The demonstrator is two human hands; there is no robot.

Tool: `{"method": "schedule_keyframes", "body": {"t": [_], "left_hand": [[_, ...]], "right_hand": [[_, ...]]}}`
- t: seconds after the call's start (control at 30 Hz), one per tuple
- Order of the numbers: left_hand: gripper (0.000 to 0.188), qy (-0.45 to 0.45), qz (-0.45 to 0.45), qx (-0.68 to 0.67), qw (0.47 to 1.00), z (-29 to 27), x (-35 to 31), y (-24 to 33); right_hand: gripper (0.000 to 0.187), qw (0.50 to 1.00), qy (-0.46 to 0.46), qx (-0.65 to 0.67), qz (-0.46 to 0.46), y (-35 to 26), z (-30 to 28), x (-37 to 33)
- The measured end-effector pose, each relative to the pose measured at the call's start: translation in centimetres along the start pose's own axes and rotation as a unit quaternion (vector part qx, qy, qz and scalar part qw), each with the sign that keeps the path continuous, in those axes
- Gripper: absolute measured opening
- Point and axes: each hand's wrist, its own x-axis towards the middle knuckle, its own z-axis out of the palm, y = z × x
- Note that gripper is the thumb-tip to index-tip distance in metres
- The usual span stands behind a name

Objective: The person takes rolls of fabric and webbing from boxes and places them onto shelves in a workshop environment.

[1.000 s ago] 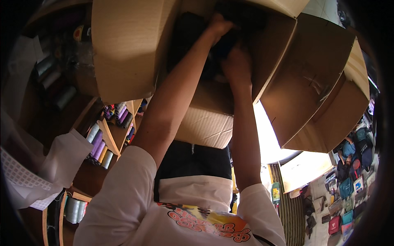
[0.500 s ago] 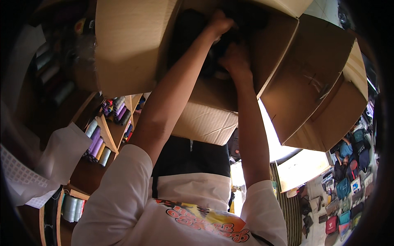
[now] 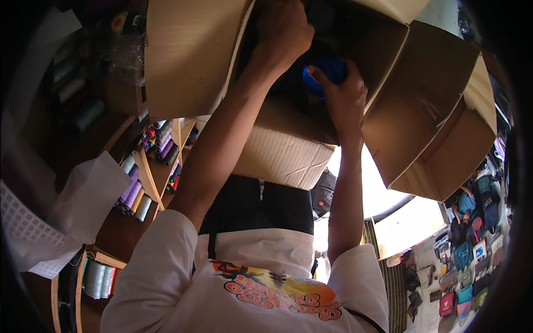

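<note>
Drew the right hand point(image 3: 350, 97) up and rightward since the earlier frame, bringing a round blue thing point(image 3: 333, 69) into sight, and shifted the left hand point(image 3: 284, 36) leftward. Saw, nearest, a white shirt point(image 3: 200, 299) with a coloured print. Held the round blue thing between thumb and fingers of the right hand, part-curled around its side, over the near right part of an open cardboard box point(image 3: 383, 53). Bent the left hand into a loose fist at the far left of the opening; could not tell of anything gripped there, with fingertips hidden. Found black contents point(image 3: 319, 28) inside, too dim to name, partly blocked by both hands. Lost some of the left flap point(image 3: 189, 55) behind the left forearm point(image 3: 227, 136); saw the near flap point(image 3: 286, 158) folded down. Noted a white lattice basket point(image 3: 25, 222) at left, beside a loose white sheet point(image 3: 94, 191). Spotted purple, yellow and grey spools point(image 3: 132, 191) past those, on wooden shelves point(image 3: 119, 230). Glimpsed a dark backpack point(image 3: 323, 194) beyond the near flap. Made out, far right, a red bag point(image 3: 447, 304) among many others on a pale floor.
</note>
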Motion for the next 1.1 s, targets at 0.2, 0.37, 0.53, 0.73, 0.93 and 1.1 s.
{"method": "schedule_keyframes", "body": {"t": [0.2, 0.37, 0.53, 0.73, 0.93, 1.1], "left_hand": [[0.046, 0.066, 0.021, -0.161, 0.985, -3.9, -2.8, -1.2], [0.075, -0.033, -0.038, -0.288, 0.956, -6.3, -6.2, -1.7], [0.074, -0.112, -0.068, -0.466, 0.875, -9.4, -10.5, 1.0], [0.054, -0.166, -0.020, -0.562, 0.810, -12.9, -15.7, 8.4], [0.046, -0.211, 0.063, -0.477, 0.851, -13.1, -22.3, 16.7], [0.047, -0.347, 0.096, -0.424, 0.831, -8.6, -31.2, 26.6]], "right_hand": [[0.060, 0.974, 0.046, 0.217, 0.038, 0.3, 0.2, -1.4], [0.051, 0.883, -0.007, 0.460, 0.092, 0.8, -0.6, -3.4], [0.052, 0.849, 0.031, 0.527, 0.027, -1.0, -3.7, -7.6], [0.052, 0.818, 0.091, 0.566, 0.042, -2.0, -10.4, -16.0], [0.036, 0.900, 0.243, 0.334, -0.138, 5.5, -15.3, -25.3], [0.048, 0.659, 0.229, 0.714, -0.055, 12.2, -23.2, -36.5]]}}
